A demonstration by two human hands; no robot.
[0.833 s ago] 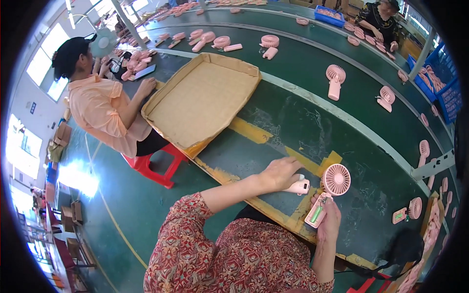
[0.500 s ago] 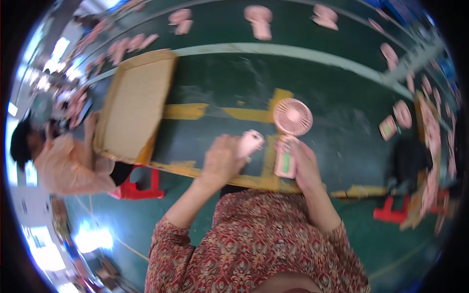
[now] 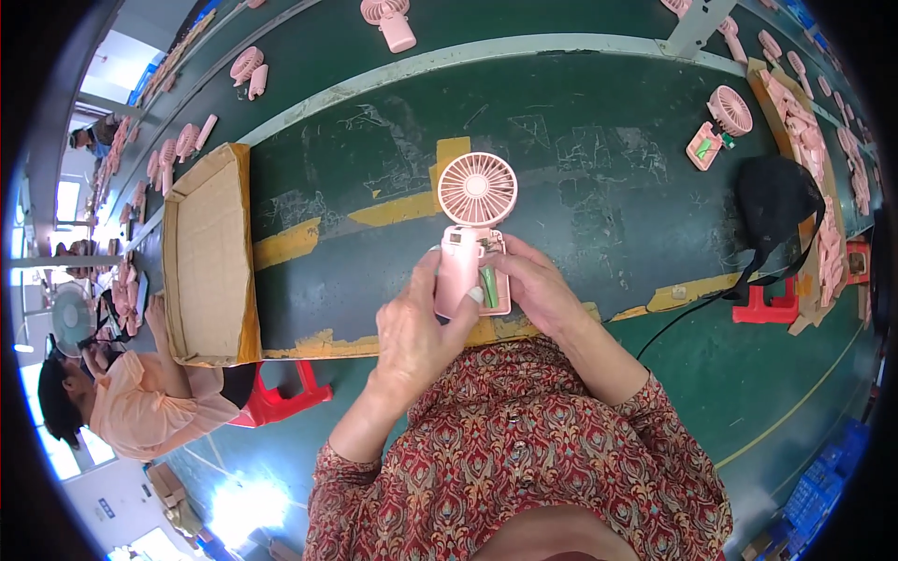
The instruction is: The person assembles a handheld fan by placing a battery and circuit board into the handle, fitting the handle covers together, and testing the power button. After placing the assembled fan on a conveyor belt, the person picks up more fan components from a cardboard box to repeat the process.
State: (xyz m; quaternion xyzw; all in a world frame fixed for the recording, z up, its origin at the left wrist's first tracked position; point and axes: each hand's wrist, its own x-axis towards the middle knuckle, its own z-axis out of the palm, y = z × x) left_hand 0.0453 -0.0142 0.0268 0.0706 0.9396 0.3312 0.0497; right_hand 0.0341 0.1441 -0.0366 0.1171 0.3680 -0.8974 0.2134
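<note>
Head view. One round-headed pink plastic handheld fan [image 3: 477, 201] is between the two hands, over the near edge of one dark green table [image 3: 561, 220]. Its handle is open, with one green cylindrical cell [image 3: 489, 288] showing inside.

Left hand [image 3: 409, 329]: fingers and thumb grasp one long pink plastic handle cover [image 3: 457, 280] by its sides; it overlaps the left part of the open handle (whether the two touch, cannot tell). Right hand [image 3: 543, 292]: fingers grasp the handle at its right edge, thumb toward the cell.

Table, far right: one second opened pink fan [image 3: 730, 110], its handle part just beside the head; nearer, one black fabric item with a strap [image 3: 776, 206]. Table, left: one shallow brown cardboard tray [image 3: 210, 271]. Beside it sits one co-worker in a peach shirt [image 3: 154, 402]. Red plastic stools: two in view, one left [image 3: 281, 397], one right [image 3: 767, 304].
</note>
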